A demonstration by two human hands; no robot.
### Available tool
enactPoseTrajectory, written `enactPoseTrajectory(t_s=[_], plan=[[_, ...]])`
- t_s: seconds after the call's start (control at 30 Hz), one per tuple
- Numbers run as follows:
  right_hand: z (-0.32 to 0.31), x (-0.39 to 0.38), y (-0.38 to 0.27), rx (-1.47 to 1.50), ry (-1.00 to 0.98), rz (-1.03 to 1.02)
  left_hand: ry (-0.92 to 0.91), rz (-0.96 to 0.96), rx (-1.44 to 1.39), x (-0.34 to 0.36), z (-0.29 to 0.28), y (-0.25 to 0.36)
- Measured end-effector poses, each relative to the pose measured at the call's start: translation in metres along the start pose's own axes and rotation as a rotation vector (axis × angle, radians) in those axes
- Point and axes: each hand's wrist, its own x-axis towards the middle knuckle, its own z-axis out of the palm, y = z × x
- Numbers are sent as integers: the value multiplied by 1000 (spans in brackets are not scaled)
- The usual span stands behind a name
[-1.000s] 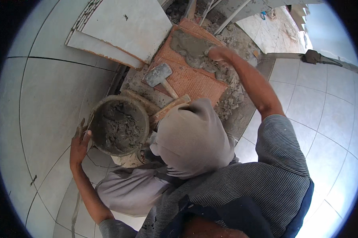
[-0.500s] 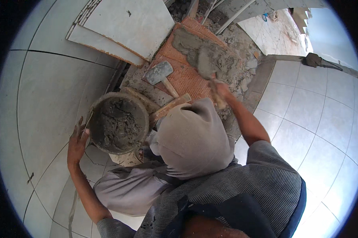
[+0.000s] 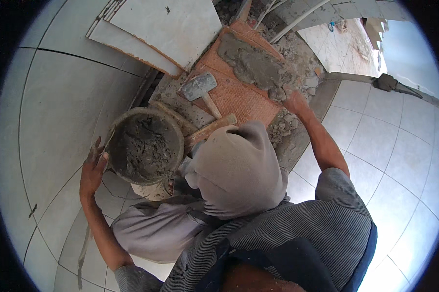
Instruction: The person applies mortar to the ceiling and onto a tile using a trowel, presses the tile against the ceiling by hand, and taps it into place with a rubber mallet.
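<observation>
My left hand [image 3: 93, 170] is at the left side of a round bucket [image 3: 113, 168], fingers stretched apart, the thumb against its rim. Dark grey wet mortar [image 3: 149, 146] fills much of the bucket. To the right, my right hand [image 3: 296, 102] is closed at the lower right edge of a mortar patch [image 3: 258, 63]. It grips a trowel, mostly hidden by the hand and mortar; a grey bit of blade [image 3: 278, 92] shows. The mortar lies on the reddish, ribbed back of a tile [image 3: 244, 100]. A mallet [image 3: 198, 86] rests on that tile, its handle toward my knee.
White tiles [image 3: 166, 29] lean in a stack at the upper left. A wooden piece [image 3: 212, 130] lies between bucket and knee. Rubble [image 3: 285, 126] borders the tile on the right, beside pale floor tiles [image 3: 365, 126]. Thin pipes [image 3: 300, 19] run behind.
My right hand has moved right and slightly up, from the tile's middle to its right edge. The trowel blade, plainer before, is now mostly hidden, and the mortar patch looks reshaped. My left hand stays put.
</observation>
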Motion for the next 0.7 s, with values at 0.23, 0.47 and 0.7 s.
enactPoseTrajectory(t_s=[0.23, 0.47, 0.7], plan=[[16, 54, 24, -363, -324, 88, -11, -25, 65, 5, 1, -3], [39, 23, 10, -204, -62, 32, 13, -14, 13, -3, -1, -10], [94, -28, -18, -386, -64, 156, 18, 17, -51, -11, -2, -17]])
